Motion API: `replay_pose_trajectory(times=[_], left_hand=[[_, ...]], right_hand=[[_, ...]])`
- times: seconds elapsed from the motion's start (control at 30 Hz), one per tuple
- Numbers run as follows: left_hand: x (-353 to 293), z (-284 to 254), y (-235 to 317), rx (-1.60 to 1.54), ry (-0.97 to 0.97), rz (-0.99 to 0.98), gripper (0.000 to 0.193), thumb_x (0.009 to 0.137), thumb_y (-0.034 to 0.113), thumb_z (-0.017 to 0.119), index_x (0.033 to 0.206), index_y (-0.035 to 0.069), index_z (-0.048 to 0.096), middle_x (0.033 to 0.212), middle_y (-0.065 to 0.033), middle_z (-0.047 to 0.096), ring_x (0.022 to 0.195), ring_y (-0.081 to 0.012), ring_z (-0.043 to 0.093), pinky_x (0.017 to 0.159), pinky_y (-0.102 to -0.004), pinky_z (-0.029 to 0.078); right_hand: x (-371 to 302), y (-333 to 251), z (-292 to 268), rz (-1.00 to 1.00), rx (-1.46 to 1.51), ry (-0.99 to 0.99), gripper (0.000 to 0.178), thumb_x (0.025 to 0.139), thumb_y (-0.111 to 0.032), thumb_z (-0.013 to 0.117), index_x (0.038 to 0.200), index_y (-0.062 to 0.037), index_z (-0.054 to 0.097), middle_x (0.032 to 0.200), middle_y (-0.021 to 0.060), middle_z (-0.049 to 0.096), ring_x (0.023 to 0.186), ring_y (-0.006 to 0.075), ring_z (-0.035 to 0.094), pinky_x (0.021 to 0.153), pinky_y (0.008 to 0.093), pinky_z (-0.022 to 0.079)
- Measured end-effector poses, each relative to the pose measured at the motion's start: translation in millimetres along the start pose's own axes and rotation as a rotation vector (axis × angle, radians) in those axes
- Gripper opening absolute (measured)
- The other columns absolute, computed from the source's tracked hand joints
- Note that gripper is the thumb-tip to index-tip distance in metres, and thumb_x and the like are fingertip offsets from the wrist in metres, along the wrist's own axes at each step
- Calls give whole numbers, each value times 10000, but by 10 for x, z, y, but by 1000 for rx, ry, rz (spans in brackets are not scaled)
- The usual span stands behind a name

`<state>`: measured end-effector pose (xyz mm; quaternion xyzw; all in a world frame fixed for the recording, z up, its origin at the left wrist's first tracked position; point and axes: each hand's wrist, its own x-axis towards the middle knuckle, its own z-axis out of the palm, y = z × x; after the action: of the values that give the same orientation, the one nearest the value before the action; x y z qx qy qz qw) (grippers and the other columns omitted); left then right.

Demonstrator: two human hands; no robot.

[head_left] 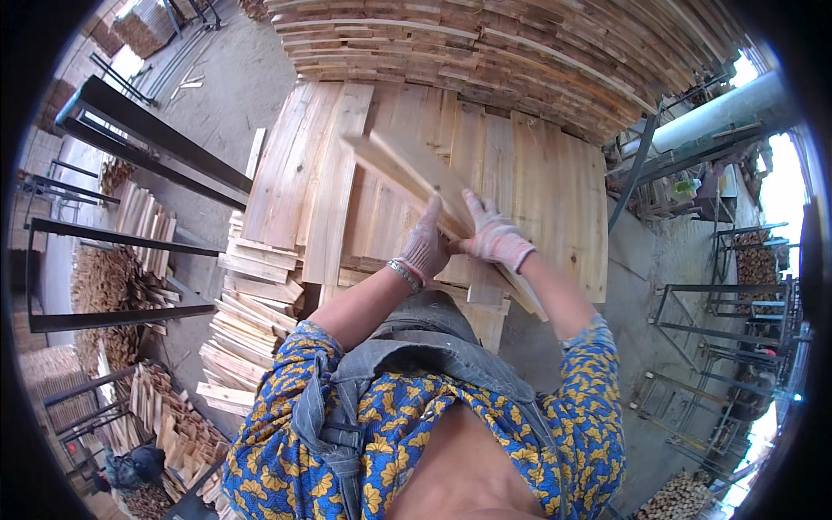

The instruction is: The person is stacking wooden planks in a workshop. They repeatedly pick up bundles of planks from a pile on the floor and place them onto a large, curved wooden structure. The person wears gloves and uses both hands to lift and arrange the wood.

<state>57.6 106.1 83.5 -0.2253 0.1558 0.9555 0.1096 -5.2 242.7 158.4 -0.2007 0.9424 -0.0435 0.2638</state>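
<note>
Two wooden boards (422, 165), slightly blurred, are held slantwise above a layer of flat planks (399, 113). Their far ends spread apart and point to the upper left, while the near ends reach down past my right hand. My left hand (425, 247), in a pale knitted glove with a watch at the wrist, is closed around the left edge of the boards. On the other side, my right hand (496, 236), gloved too, grips them with its fingers over the upper face. Part of each palm is hidden by the wood.
Behind the planks rises a tall stack of boards (485, 52). Short boards (247, 334) lie in a leaning pile at my left. Dark metal frames (130, 238) stand farther left, and metal racks (719, 321) stand at the right. A thick pale pipe (719, 113) runs along the upper right.
</note>
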Motion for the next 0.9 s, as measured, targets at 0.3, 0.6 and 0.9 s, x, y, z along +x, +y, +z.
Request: replay_pose_trajectory(times=[0.3,0.6,0.9], left_hand=[[-468,-815,731,996,300,401,524,970,288,694,1387,17,526,1241,-162,652,1097,-266,655,963,-375,538],[29,-880,1643,2026,1088,274,993,768,617,748,1512,87,359,1477,-213,463,1358,-401,445,1100,-517,383],[43,-934,1503,2153,1124,312,913,790,554,777,1485,120,374,1440,-181,473,1334,-402,448,1070,-530,398]], right_hand=[[62,-126,328,9,-251,-22,1120,785,-557,775,1627,-248,105,1502,224,368,1340,403,475,1077,472,440],[127,-129,100,30,-98,-75,1166,749,-504,814,1629,-232,99,1456,236,427,1289,413,519,1078,495,446],[4,1113,89,282,-198,40,980,831,-550,714,1619,-280,198,1550,206,366,1403,382,405,1139,474,377]])
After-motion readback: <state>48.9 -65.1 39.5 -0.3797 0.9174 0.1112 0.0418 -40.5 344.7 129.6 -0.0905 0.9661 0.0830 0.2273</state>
